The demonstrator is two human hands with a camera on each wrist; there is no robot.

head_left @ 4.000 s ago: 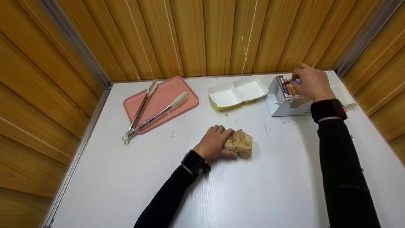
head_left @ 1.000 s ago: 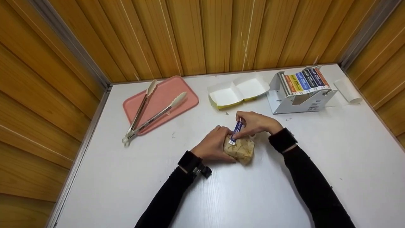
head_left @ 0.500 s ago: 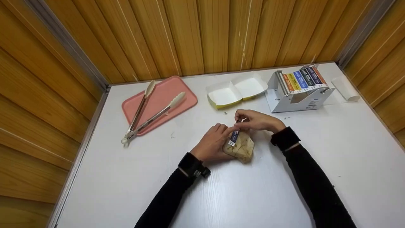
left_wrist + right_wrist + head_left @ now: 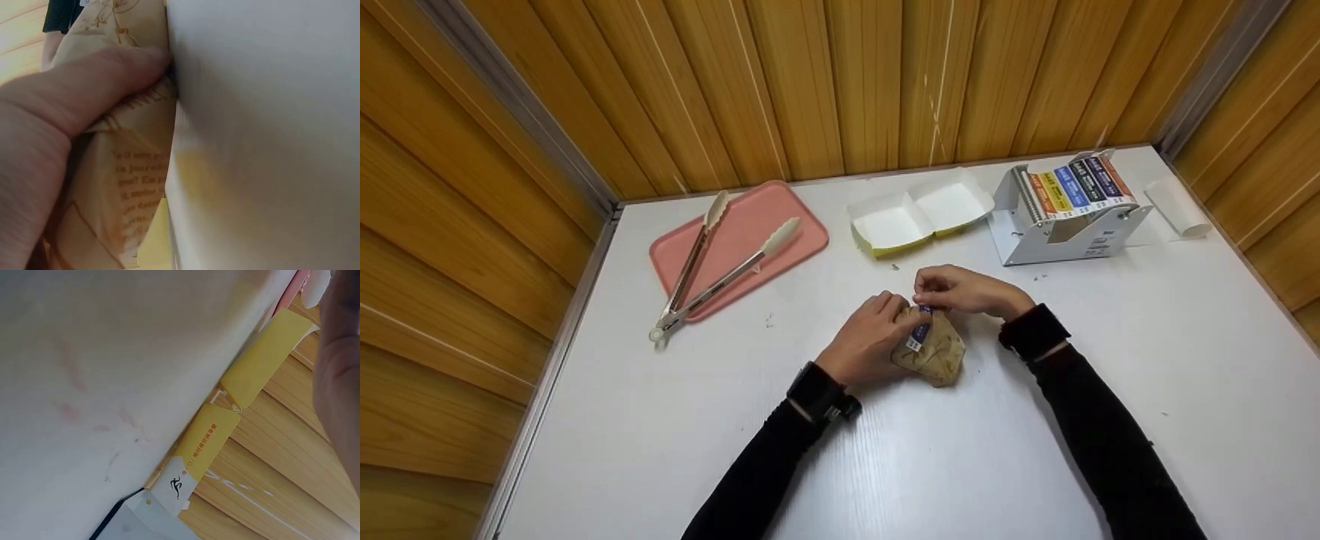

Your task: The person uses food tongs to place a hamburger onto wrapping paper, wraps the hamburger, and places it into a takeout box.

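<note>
My left hand (image 4: pixel 864 341) holds a small parcel wrapped in printed tan paper (image 4: pixel 939 358) on the white table, gripping its left side. In the left wrist view the thumb (image 4: pixel 107 79) lies across the paper wrapping (image 4: pixel 140 185), which bears brown print. A narrow dark blue label (image 4: pixel 918 339) with a white end lies on the parcel's top, and a left finger presses across it. The curled fingers of my right hand (image 4: pixel 967 291) pinch the label's far end, partly hiding it. In the right wrist view only the edge of the right hand (image 4: pixel 340 377) shows.
Behind the parcel stands an open yellow-and-white box (image 4: pixel 892 221). A metal dispenser (image 4: pixel 1080 240) with rolls of coloured labels stands back right, beside a curled white strip (image 4: pixel 1177 208). Spread tongs (image 4: pixel 720 283) lie over a pink tray (image 4: pixel 742 217) back left. Wood-patterned walls enclose the table.
The right hand came from the dispenser to the parcel with a blue label. The label now lies on the wrapping, and a left finger has moved onto it.
</note>
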